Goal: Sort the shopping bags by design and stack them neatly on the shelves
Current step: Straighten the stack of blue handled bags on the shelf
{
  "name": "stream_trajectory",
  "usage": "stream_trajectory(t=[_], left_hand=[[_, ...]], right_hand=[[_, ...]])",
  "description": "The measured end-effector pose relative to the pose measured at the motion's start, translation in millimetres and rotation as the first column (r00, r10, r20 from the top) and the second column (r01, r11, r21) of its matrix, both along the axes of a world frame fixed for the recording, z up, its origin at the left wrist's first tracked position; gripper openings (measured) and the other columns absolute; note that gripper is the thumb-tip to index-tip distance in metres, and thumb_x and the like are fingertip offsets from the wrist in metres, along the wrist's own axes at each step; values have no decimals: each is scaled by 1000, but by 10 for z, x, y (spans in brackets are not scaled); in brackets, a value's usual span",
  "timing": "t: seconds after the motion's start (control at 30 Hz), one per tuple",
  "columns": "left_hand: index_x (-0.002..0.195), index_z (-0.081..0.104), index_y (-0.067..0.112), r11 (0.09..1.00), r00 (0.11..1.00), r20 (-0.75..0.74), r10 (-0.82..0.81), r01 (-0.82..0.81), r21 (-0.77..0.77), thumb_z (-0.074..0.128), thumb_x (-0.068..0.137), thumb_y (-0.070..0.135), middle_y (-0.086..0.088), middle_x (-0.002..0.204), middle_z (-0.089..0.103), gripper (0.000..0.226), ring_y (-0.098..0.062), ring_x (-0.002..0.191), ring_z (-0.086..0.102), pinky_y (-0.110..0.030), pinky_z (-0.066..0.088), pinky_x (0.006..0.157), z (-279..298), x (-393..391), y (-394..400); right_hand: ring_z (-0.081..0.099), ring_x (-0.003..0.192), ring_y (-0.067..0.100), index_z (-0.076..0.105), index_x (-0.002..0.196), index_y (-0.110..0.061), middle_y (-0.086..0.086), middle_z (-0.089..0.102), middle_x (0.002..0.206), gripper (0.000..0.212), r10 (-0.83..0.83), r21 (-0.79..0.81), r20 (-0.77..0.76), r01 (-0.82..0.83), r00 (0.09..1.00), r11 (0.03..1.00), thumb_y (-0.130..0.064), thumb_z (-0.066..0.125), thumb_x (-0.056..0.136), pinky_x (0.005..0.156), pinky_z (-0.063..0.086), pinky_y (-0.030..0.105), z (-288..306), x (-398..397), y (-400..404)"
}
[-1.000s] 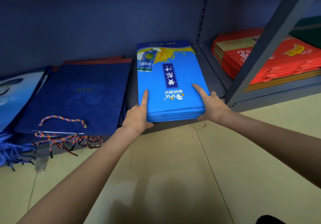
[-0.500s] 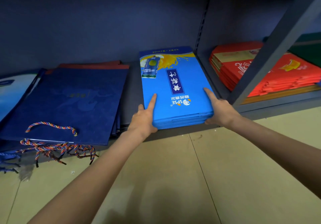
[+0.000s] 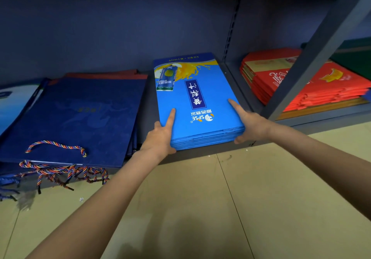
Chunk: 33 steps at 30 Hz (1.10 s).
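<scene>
Blue bag stack (image 3: 197, 106) sits gripped between left hand (image 3: 160, 138) and right hand (image 3: 249, 124).

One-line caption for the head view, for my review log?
Both hands, left and right, grip a bright blue bag stack on the bottom shelf.

Floor (image 3: 200, 208): beige tiles fill the lower half of the frame, with thin grout lines running from the centre toward the lower right. Small pale debris specks (image 3: 81, 199) lie at lower left. Rear wall panel (image 3: 120, 27): dark blue, spanning the upper frame.
</scene>
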<state>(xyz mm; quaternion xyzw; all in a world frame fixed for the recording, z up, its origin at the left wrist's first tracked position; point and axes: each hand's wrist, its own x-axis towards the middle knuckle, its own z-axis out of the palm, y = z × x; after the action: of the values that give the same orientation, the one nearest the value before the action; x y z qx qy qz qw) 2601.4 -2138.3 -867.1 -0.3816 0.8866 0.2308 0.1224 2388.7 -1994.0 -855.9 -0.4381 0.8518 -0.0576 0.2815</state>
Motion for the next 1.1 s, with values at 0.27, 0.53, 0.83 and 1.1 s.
stream_trajectory(t=[0.27,0.53,0.83,1.1], left_hand=[[146,-23,27,990,1000,-17,20,-17,143,78,75,29,-20,140,37,123,-32,123,45,-36,39,97,220,-124,-191],[145,-26,21,990,996,85,-42,31,135,74,79,32,-22,140,36,121,-31,122,45,-34,39,94,195,-163,-180],[145,-26,21,998,990,129,-57,53,32,77,77,29,-21,132,38,124,-32,117,46,-38,42,90,105,-187,-88],[151,-4,24,971,984,82,-158,170,-169,67,77,56,-15,155,-18,107,-43,142,-11,-59,15,110,220,-295,-16]], right_hand=[[33,134,28,6,150,-33,8,31,150,107,71,17,-25,-70,997,997,-21,80,74,105,32,36,325,-100,-23],[37,129,28,21,149,-25,10,42,142,91,63,17,-118,-61,991,998,-19,77,77,100,37,34,285,-50,-41],[42,120,29,9,148,-30,13,38,139,103,21,49,2,-21,1000,999,-27,80,73,87,37,32,221,-16,-77],[28,136,31,23,148,-23,10,23,151,98,75,-60,-165,-86,983,994,-35,81,70,110,32,42,223,-21,-39]])
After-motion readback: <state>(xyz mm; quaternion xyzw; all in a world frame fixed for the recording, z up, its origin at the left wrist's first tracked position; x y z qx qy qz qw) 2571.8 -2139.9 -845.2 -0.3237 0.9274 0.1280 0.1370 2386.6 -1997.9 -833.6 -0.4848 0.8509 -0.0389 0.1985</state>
